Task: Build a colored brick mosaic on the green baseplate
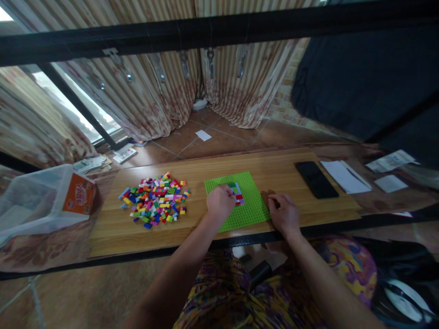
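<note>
A green studded baseplate (pixel 240 219) lies on the wooden board, turned slightly. Near its middle sits a small flat patch of coloured toy bricks (pixel 239 194) in green, white, red, pale blue and purple. My left hand (pixel 220 201) is over the plate's left part, its fingers pinched together against the left side of this patch and covering some of it. Whatever is between those fingertips is hidden. At the plate's right edge rests my right hand (pixel 284 213), fingers curled in. I cannot tell whether it touches the plate or holds anything.
Left of the plate, loose toy bricks (pixel 157 201) lie in a spread pile. A clear plastic bin (pixel 44 196) with an orange label stands farther left. To the right are a black phone (pixel 316 179) and white papers (pixel 345 176). A dark bar (pixel 219 27) crosses above the board.
</note>
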A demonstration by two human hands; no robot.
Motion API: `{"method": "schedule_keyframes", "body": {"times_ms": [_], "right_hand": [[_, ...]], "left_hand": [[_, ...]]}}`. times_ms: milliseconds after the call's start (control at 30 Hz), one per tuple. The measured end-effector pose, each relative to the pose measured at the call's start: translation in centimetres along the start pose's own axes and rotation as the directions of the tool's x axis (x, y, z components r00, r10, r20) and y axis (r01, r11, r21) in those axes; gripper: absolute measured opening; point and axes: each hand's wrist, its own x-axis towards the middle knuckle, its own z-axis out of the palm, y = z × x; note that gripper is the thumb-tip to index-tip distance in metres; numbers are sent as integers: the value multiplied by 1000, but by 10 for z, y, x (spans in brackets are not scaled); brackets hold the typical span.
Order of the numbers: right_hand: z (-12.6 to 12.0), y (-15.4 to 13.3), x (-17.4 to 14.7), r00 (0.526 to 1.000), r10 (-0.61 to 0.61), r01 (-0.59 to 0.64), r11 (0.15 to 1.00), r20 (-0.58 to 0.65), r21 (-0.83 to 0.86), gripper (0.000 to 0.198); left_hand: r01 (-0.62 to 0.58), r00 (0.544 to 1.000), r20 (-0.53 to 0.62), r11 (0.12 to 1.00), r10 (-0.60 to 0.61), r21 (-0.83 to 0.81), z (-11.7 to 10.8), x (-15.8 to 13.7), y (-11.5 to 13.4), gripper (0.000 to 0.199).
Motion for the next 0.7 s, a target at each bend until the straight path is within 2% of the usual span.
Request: {"method": "schedule_keyframes", "body": {"times_ms": [67,233,367,700], "right_hand": [[0,0,0,1000,-4,4,1000,-6,0,25],[1,0,0,1000,-4,4,1000,-13,9,25],[0,0,0,1000,-2,2,1000,-14,9,24],[0,0,0,1000,15,-15,999,-2,28,25]], "left_hand": [[-3,1000,8,999,3,-48,0,3,-3,12],[-97,993,48,966,111,-240,-1,9,-18,11],[-80,993,53,929,106,-362,0,12,-26,16],[-27,999,14,981,30,-192,3,9,-16,6]]}}
